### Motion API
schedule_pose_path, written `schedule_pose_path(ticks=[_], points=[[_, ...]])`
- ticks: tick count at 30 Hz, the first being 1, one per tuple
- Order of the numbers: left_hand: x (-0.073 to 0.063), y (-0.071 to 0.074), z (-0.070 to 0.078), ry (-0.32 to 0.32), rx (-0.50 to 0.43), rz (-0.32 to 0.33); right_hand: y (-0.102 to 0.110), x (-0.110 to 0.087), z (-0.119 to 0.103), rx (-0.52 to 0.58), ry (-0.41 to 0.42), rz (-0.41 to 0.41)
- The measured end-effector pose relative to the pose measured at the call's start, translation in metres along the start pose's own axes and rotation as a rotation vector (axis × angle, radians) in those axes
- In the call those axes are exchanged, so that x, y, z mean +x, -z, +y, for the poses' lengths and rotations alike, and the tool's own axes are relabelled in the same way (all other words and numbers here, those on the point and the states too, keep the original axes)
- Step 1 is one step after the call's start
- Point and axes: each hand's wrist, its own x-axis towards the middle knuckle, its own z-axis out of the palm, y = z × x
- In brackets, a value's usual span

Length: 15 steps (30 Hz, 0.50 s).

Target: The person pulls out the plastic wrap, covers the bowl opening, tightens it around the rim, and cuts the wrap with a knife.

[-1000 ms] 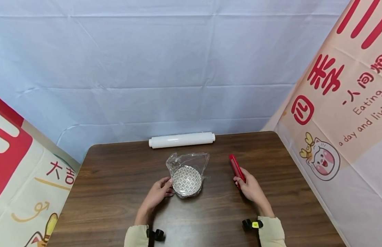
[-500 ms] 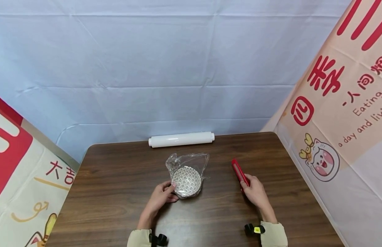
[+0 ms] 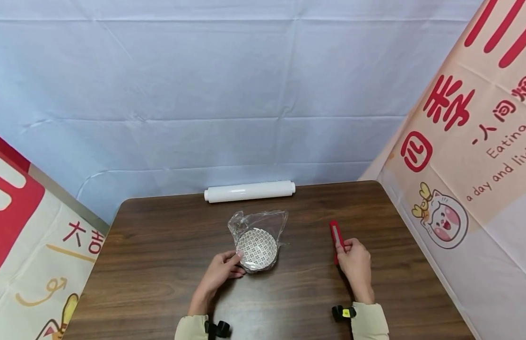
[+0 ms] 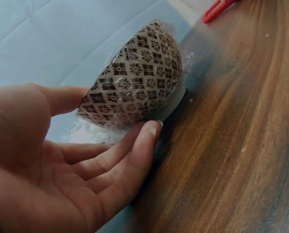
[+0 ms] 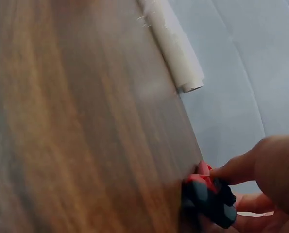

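Observation:
A patterned bowl (image 3: 256, 249) stands on the table, covered in clear plastic wrap (image 3: 267, 219) whose loose part spreads behind it. In the left wrist view the bowl's side (image 4: 139, 77) shows a brown diamond and flower print under the wrap. My left hand (image 3: 220, 275) holds the bowl at its left side, thumb at the rim and fingers low against the wall near the foot. To the right, my right hand (image 3: 356, 265) grips a red utility knife (image 3: 335, 231), its far end pointing away from me. The knife's black and red near end (image 5: 207, 194) shows in the right wrist view.
A white roll of cling film (image 3: 250, 191) lies along the far edge of the brown wooden table (image 3: 160, 236). A pale cloth (image 3: 182, 94) hangs behind the table, and printed cloths (image 3: 458, 189) flank it.
My right hand has drawn the utility knife slightly right and toward me, turning it more upright in view. My left hand has shifted a little right, its thumb now over the bowl's edge.

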Motion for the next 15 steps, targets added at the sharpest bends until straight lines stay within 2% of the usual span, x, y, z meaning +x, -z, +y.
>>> schedule_pose_path(ticks=[10,15], points=[[-0.0028,-0.0005,-0.0003,-0.008,0.014,-0.006,-0.0026,0.0082,0.005,-0.087,0.041,0.132],[-0.0044,-0.0002,-0.0001,-0.01,0.035,-0.012,-0.0022,0.0082,0.0077,-0.112,0.016,0.087]])
